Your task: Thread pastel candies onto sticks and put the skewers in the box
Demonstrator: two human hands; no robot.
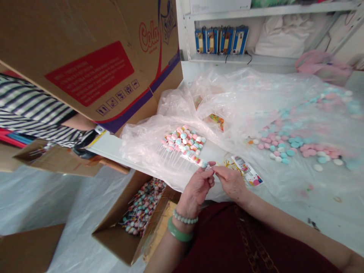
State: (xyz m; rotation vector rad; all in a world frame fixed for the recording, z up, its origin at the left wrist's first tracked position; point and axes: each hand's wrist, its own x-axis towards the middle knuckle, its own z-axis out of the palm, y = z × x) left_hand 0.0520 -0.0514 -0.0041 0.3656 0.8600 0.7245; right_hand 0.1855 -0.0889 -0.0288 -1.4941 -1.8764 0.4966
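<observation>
1. Centre: left hand [199,184] pinches narrowly at the end of a wrapped row of rounded, pastel candies [196,159]; right hand [231,184] meets it, fingertips nearly closed, their hold unclear.
2. Beside them, white-stemmed candy sticks [182,140] lie on crinkled, translucent plastic [142,140].
3. Upper left: corrugated carton [113,22] printed "Cola", blocking part of a striped sleeve [31,102].
4. Right: smooth pink, blue, white discs [284,148]; glossy printed card [247,170], text unreadable.

Candies [183,135] pink, blue, white; bangle [179,234] green; striped shirt [31,102] white and perhaps navy.
</observation>
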